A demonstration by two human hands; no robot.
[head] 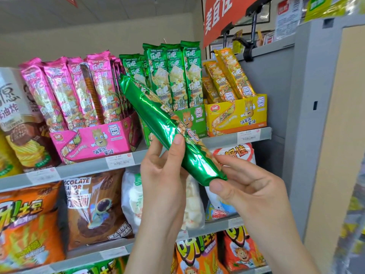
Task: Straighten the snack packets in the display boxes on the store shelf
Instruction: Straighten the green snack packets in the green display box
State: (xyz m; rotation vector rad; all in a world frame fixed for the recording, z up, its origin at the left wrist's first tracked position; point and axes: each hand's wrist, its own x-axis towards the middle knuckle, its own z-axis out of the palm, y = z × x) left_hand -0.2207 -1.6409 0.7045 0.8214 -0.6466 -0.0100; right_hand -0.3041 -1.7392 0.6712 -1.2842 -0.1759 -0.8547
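Green packet tilts between left hand and right hand, both gripping.

Green box half behind green packet

The green packet is glossy metallic foil, creased and throwing bright highlights. The pink packets and yellow packets have the same shiny foil skin. The pink display box and yellow display box look like smooth printed card. The shelf edge is matt grey and carries paper price labels.
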